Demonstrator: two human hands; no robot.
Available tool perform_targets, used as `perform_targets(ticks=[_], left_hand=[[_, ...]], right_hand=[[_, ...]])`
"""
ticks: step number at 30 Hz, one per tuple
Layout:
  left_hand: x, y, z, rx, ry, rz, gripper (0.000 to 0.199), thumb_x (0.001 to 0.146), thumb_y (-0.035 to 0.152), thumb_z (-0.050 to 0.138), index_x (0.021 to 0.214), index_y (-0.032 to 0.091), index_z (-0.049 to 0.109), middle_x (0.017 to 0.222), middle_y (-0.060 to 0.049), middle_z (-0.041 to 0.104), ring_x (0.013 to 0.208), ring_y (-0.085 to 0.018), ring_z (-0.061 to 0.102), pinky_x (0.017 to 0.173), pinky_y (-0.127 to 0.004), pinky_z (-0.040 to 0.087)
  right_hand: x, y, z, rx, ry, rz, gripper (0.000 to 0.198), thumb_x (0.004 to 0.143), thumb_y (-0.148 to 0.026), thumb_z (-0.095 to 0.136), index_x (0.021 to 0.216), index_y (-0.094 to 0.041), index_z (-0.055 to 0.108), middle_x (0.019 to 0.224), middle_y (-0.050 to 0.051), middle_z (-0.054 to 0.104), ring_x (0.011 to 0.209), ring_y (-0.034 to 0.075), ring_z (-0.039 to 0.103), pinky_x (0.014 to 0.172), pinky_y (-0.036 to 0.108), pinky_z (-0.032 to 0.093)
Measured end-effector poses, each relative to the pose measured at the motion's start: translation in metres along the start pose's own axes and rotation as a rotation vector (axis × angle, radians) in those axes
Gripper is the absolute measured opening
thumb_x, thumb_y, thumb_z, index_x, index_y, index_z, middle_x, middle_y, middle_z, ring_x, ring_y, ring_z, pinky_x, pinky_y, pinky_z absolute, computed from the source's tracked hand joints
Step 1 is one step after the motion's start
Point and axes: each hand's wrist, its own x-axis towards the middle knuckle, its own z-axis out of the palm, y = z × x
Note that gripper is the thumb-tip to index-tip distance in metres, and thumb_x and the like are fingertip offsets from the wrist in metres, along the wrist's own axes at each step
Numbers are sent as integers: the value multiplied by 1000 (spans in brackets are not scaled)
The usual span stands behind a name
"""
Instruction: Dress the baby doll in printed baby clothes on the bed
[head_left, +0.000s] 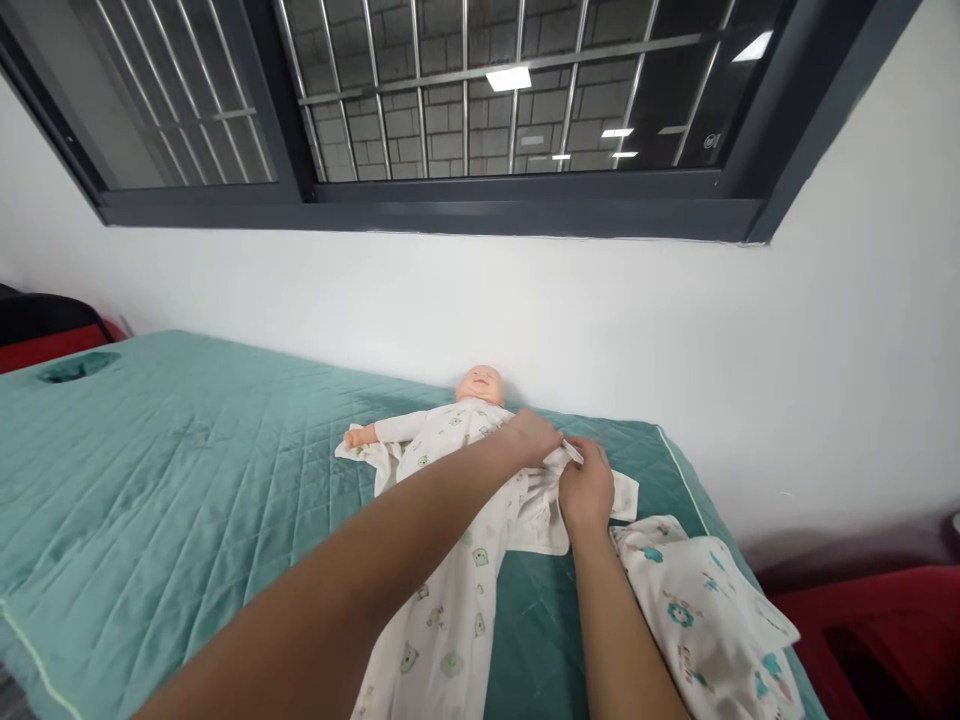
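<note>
green quilt point(225, 450), patterned cloth point(697, 605), left forearm point(420, 530) across doll point(461, 425)

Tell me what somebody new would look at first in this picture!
Probably the doll, lying face up on the green cover with its head near the white wall. Next come the left hand and right hand, close together, holding white cloth beside the doll's body. Above, the dark-framed window has shiny bars.

Green quilted cover point(225, 460): face-up doll point(480, 384) in printed white clothes point(454, 620); patterned cloth point(701, 610) near right edge.
</note>
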Motion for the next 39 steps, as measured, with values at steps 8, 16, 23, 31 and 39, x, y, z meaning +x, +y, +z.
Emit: perform_targets(ticks=[8,16,23,31,39], left_hand=[[-19,-22,-12,76,38,-21,37,84,17,61,121,16,62,117,-17,69,106,-31,65,84,-40,49],[-40,-36,-23,105,44,-57,38,83,14,59,122,17,59,115,-16,67,106,-29,64,82,-38,49],[-38,-32,-17,35,66,-51,37,86,20,56,123,18,54,119,-15,65,105,-28,64,81,-39,51],[-21,1,-1,-89,86,-102,47,86,41,63,125,16,54,122,-16,64,107,-30,63,86,-41,51],[-108,-27,0,-318,370,-306,27,93,31,50,110,16,65,121,-13,66,119,-31,57,98,-45,45]], right_hand=[[8,15,4,204,52,36,41,63,-14,43,94,-16,69,102,11,63,89,24,61,85,36,44],[14,19,-3,292,111,106,37,55,-18,46,85,-16,68,100,10,64,90,24,61,91,39,46],[20,33,11,506,141,205,38,58,-26,46,90,-15,63,86,10,70,81,24,67,78,39,54],[1,2,-9,343,326,-55,53,67,-15,39,115,-15,62,123,12,62,120,24,56,106,45,42],[-34,-48,16,255,-123,-173,27,92,-37,46,104,-19,62,102,10,67,94,23,62,87,40,50]])
